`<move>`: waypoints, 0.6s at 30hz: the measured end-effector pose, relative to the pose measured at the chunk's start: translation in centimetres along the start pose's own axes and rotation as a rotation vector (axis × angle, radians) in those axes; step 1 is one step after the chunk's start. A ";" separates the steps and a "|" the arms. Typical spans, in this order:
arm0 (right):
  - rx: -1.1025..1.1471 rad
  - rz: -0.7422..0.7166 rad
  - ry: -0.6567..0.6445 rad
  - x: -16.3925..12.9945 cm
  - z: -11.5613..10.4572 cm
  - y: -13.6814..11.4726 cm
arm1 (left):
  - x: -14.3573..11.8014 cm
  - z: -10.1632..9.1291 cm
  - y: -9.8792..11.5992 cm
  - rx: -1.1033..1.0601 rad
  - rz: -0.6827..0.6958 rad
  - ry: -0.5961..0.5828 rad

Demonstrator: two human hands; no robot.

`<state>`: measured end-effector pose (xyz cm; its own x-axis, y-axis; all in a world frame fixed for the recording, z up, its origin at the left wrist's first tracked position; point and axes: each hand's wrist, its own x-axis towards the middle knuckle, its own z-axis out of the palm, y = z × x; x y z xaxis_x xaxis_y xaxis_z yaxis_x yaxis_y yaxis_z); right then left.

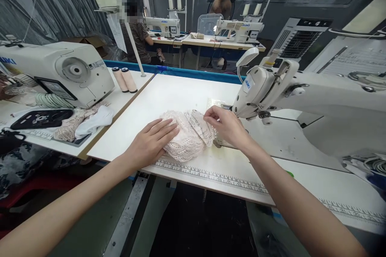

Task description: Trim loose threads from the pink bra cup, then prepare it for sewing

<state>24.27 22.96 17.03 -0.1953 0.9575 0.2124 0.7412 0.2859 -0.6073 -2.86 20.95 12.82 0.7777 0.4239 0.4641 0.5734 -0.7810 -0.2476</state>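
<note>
L hand [152, 141] flat, fingers spread, pressing down on lace fabric bundle [187, 135]. R hand [225, 125] pinching bundle's upper edge w/ thumb + fingers, just beside sewing machine [265, 88] head. Bundle lies mid white desk [181, 92], above printed ruler strip [211, 176]. Left desk: 2nd machine [63, 72], two thread cones [125, 79]. Far back: a person seated at another machine [164, 26].
</note>
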 end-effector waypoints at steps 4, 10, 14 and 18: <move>0.206 -0.048 -0.100 0.6 0.4 -1.4 | 0.0 0.0 -0.1 -0.021 0.006 0.000; 0.193 -0.215 -0.153 0.0 3.2 -4.1 | 0.2 0.2 0.4 -0.141 -0.125 0.085; 0.151 -0.298 -0.116 -1.2 4.2 -4.3 | 0.2 0.2 0.5 -0.112 -0.114 0.056; 0.445 -0.225 -0.166 -1.9 3.2 -2.8 | 0.1 0.2 0.3 -0.046 -0.069 -0.015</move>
<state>20.51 20.44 15.93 -0.4441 0.8533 0.2733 0.3319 0.4400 -0.8344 -2.57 20.84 12.60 0.7408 0.4838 0.4660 0.6135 -0.7699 -0.1757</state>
